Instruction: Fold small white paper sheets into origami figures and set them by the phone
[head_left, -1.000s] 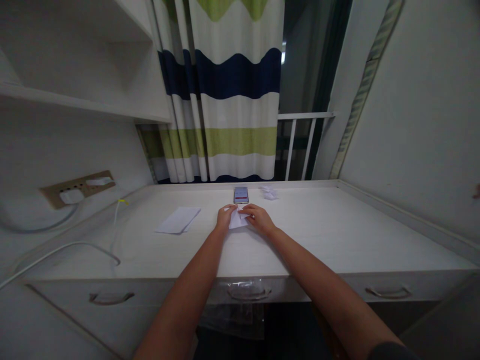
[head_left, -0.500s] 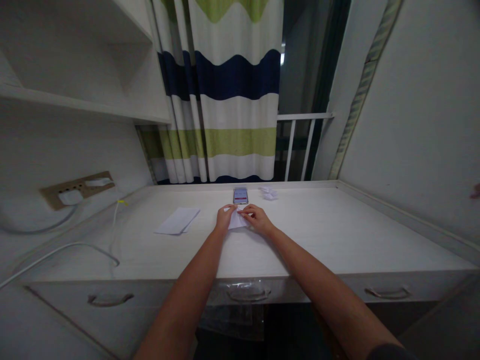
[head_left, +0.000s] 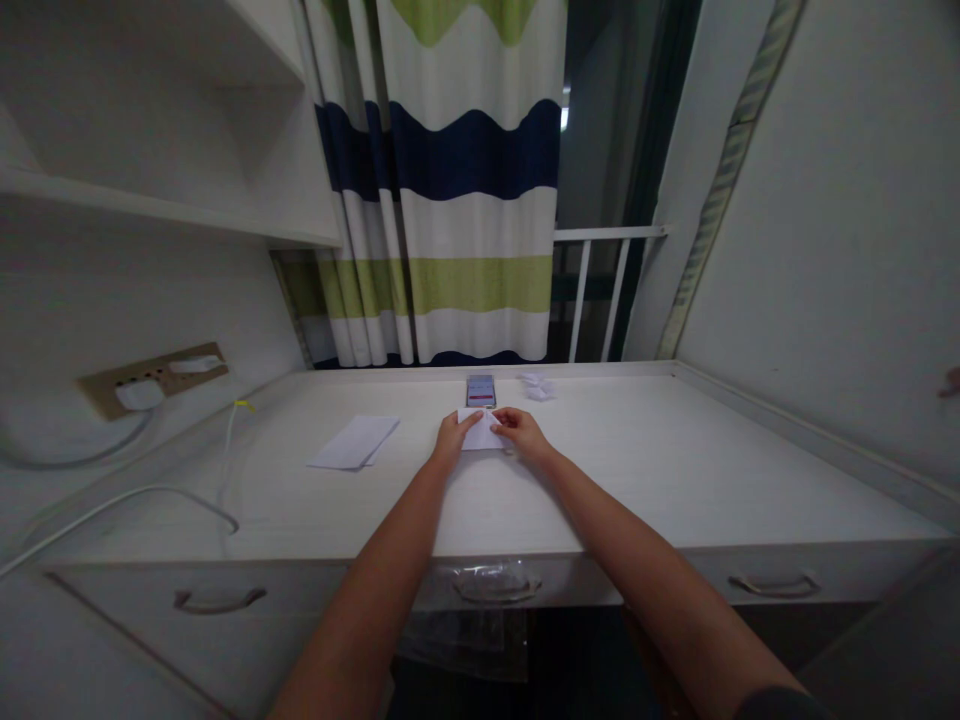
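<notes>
A small folded sheet of white paper (head_left: pixel 482 438) is held between my two hands above the middle of the desk. My left hand (head_left: pixel 452 435) grips its left side, thumb lying on top. On the right side, my right hand (head_left: pixel 519 430) pinches the paper with bent fingers; part of that edge is hidden behind them. Just beyond the paper lies a phone (head_left: pixel 481 389) with its screen lit. Folded white paper pieces (head_left: pixel 537 387) rest to the right of the phone. A small stack of white paper sheets (head_left: pixel 355 443) lies left of my hands.
The white desk (head_left: pixel 637 470) has drawers with metal handles (head_left: pixel 776 587) at its front. A white cable (head_left: pixel 187 490) runs over the desk's left part, below a wall socket (head_left: pixel 154 380). Clear plastic (head_left: pixel 491 580) hangs by the middle drawer. A striped curtain (head_left: pixel 480 220) hangs behind.
The paper between my hands now lies wider and flatter, with a straight lower edge. My right hand has shifted slightly right, and my left hand also moved a little right.
</notes>
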